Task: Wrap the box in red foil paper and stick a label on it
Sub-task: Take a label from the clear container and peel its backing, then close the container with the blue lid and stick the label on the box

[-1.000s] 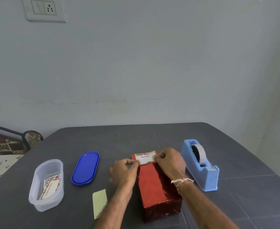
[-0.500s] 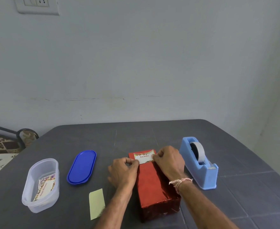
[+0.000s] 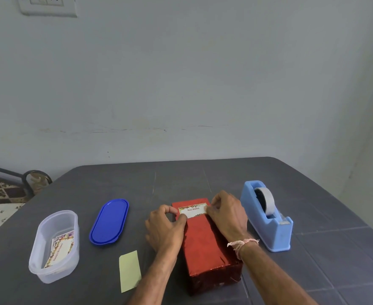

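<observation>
A box wrapped in red foil paper (image 3: pixel 205 245) lies lengthwise on the dark grey table (image 3: pixel 203 177), in front of me. A white label (image 3: pixel 192 210) with a flowery border and the words "Best Wishes" lies on the far end of its top. My left hand (image 3: pixel 163 227) pinches the label's left edge between thumb and forefinger. My right hand (image 3: pixel 227 214) pinches the label's right edge with curled fingers and rests on the box.
A light blue tape dispenser (image 3: pixel 266 214) stands right of the box. To the left lie a blue oval lid (image 3: pixel 109 221), a clear tub (image 3: pixel 54 245) with more labels in it, and a pale yellow backing slip (image 3: pixel 129 270).
Both hands stay at the label's edges on the box. The label looks flatter on the foil. The camera has shifted a little.
</observation>
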`<state>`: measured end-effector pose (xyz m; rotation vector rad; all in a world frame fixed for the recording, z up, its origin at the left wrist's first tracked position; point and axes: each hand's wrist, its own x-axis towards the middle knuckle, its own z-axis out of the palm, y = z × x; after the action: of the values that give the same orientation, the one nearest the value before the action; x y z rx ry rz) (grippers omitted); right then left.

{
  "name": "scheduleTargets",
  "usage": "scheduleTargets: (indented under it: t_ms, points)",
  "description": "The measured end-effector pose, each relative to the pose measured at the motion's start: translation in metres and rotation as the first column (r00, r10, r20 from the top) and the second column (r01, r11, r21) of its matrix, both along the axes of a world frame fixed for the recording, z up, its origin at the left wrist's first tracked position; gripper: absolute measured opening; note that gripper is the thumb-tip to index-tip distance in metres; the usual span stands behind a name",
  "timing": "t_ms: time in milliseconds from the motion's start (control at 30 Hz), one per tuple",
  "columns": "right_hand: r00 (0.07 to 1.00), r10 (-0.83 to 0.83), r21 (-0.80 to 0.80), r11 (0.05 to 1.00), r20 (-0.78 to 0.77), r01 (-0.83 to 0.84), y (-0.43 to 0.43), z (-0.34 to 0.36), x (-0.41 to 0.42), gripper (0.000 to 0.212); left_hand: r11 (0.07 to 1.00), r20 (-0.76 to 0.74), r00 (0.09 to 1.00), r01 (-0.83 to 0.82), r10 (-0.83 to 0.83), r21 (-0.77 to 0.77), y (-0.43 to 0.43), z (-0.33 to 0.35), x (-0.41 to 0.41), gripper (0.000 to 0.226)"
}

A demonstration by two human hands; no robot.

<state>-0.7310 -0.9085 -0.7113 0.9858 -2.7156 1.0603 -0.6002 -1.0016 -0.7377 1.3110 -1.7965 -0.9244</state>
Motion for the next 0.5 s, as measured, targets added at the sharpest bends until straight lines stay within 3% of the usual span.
scheduleTargets:
  t_ms: [100, 233, 367, 500]
  points:
    - [0.992, 0.107, -0.011, 0.994, -0.074, -0.108, -0.001, 0.000, 0.001, 0.022, 0.994, -0.017, 0.997, 0.067, -0.069, -0.086, -0.002, -0.003, -0.002, 0.014]
    - [0.970, 0.227, 0.079, 0.972, -0.082, -0.221, -0.006, -0.001, 0.005, 0.020, 0.993, -0.065, 0.992, 0.103, -0.107, -0.058, -0.004, -0.004, -0.006, 0.007]
    - [0.990, 0.140, 0.033, 0.990, 0.017, -0.140, 0.003, -0.001, -0.005, 0.020, 0.979, -0.204, 0.966, 0.182, -0.160, 0.094, -0.009, -0.006, -0.001, 0.013]
    - [0.937, 0.180, -0.141, 0.980, 0.299, -0.144, 0.016, -0.006, -0.003, 0.024, 0.965, -0.294, 0.943, 0.209, -0.156, 0.161, -0.013, -0.007, 0.006, 0.018]
